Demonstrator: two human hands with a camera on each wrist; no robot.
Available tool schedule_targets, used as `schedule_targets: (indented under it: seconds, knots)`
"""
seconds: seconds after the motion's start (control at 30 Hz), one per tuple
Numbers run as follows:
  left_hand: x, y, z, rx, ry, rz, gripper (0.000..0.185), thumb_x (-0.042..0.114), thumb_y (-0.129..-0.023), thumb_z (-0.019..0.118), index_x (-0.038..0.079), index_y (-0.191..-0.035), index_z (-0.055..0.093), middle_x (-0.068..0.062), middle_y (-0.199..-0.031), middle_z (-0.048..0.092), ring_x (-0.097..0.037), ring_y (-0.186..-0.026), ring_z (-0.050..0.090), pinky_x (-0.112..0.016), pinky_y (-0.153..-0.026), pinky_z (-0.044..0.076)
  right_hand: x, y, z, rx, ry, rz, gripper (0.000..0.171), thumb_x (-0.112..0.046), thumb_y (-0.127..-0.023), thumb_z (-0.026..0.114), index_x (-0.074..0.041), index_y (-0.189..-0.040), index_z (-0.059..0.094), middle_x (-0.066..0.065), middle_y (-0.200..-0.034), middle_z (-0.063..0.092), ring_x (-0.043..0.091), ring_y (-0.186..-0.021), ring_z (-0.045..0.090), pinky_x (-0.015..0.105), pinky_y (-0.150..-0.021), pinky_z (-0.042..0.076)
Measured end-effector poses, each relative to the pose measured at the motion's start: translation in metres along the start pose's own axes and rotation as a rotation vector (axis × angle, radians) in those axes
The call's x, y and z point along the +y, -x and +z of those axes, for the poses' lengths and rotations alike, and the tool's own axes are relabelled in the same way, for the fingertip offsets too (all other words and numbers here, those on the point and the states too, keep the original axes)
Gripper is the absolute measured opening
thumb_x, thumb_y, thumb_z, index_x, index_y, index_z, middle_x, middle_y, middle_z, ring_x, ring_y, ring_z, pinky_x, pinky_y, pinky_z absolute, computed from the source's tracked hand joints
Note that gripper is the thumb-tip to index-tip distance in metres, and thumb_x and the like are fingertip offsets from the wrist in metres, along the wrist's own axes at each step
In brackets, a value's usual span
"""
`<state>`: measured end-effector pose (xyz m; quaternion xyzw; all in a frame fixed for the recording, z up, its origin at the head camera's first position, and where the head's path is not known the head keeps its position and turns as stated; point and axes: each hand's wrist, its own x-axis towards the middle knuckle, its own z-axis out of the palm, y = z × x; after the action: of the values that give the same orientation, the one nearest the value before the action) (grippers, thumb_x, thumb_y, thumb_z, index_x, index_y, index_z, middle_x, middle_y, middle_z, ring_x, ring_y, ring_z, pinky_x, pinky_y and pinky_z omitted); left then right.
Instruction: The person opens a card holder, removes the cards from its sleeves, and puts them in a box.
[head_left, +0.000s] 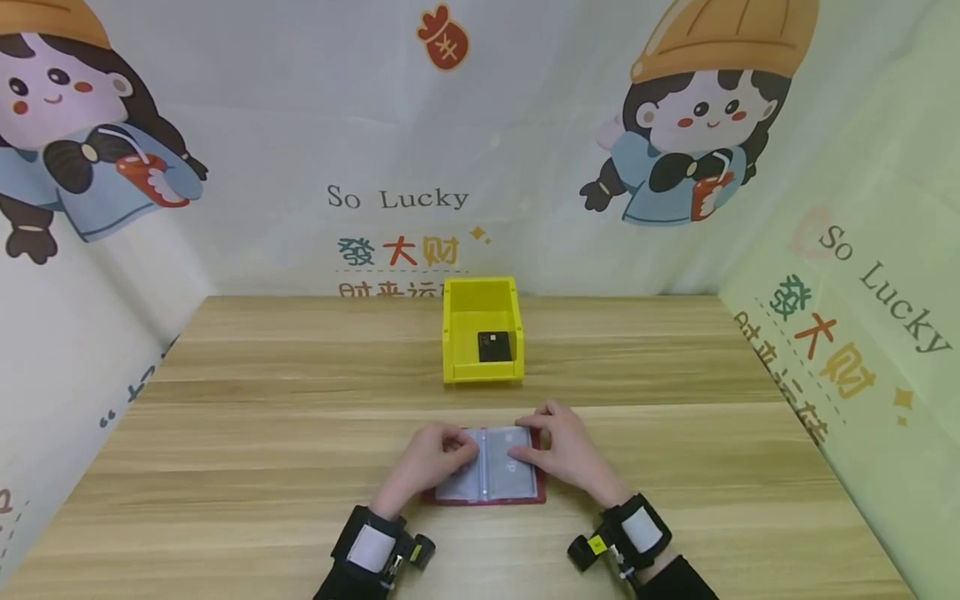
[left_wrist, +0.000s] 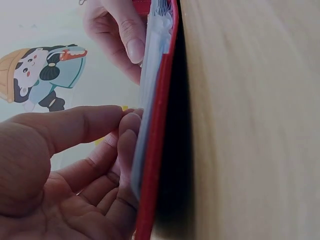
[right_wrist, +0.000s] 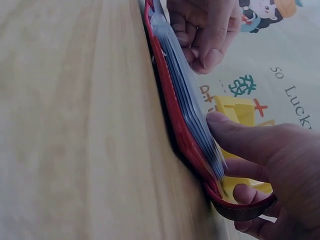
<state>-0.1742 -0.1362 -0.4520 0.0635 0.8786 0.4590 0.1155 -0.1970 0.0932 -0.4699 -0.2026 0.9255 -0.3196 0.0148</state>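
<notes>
A red card holder [head_left: 487,477] lies open on the wooden table [head_left: 262,433], its clear plastic sleeves facing up. My left hand [head_left: 453,452] rests curled on the left page; in the left wrist view its thumb and forefinger [left_wrist: 125,122] meet at a sleeve's edge beside the red cover [left_wrist: 155,150]. My right hand [head_left: 534,446] is on the right page. In the right wrist view its thumb [right_wrist: 235,132] presses the sleeves while the fingers curl round the red cover's edge [right_wrist: 175,120].
A yellow open-front bin [head_left: 482,293] stands just behind the holder, with a black card [head_left: 494,347] lying flat inside. Printed cloth walls close the table at the back, left and right. Bare wood spreads on both sides of the holder.
</notes>
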Motion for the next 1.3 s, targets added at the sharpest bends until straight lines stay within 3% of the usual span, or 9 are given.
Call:
schedule_targets:
  seconds: [0.37,0.67,1.0,1.3]
  knots:
    - [0.0004,0.0002,-0.0005,-0.004,0.006,0.003,0.015,0.016,-0.093,0.068,0.003,-0.093,0.075,-0.002,-0.077,0.065,-0.011,-0.068,0.053,-0.024,-0.059,0.043,0.0009,-0.0078,-0.0044,-0.006,0.038,-0.048,0.036,-0.030,-0.080,0.085,-0.013,-0.110,0.076,-0.002,-0.091,0.054,0.011,-0.080,0.043,0.023,-0.070,0.033]
    - [-0.0006,-0.0012,-0.0016,-0.014,0.016,0.009,0.016,0.016,-0.094,0.068,0.002,-0.095,0.074,-0.003,-0.079,0.065,-0.012,-0.069,0.054,-0.024,-0.060,0.043,-0.0014,-0.0091,-0.0061,-0.041,-0.001,0.027,0.029,-0.030,-0.080,0.085,-0.016,-0.104,0.077,-0.004,-0.094,0.051,0.012,-0.085,0.044,0.026,-0.074,0.035]
    - [-0.0017,0.0006,0.0002,-0.011,0.025,0.018,0.013,0.015,-0.093,0.068,0.003,-0.091,0.073,-0.002,-0.078,0.062,-0.012,-0.069,0.052,-0.024,-0.059,0.041,-0.0027,-0.0084,-0.0066,-0.009,-0.004,-0.023,0.026,-0.028,-0.079,0.086,-0.015,-0.097,0.072,-0.002,-0.093,0.053,0.012,-0.083,0.047,0.023,-0.070,0.039]
    - [-0.0005,0.0009,0.0006,0.001,0.027,0.006,0.013,0.015,-0.093,0.068,0.003,-0.091,0.073,-0.002,-0.078,0.062,-0.012,-0.069,0.052,-0.025,-0.060,0.042,0.0012,-0.0048,-0.0053,-0.039,-0.092,-0.007,0.020,-0.028,-0.087,0.079,-0.017,-0.081,0.063,-0.001,-0.089,0.051,0.012,-0.081,0.047,0.023,-0.070,0.037]
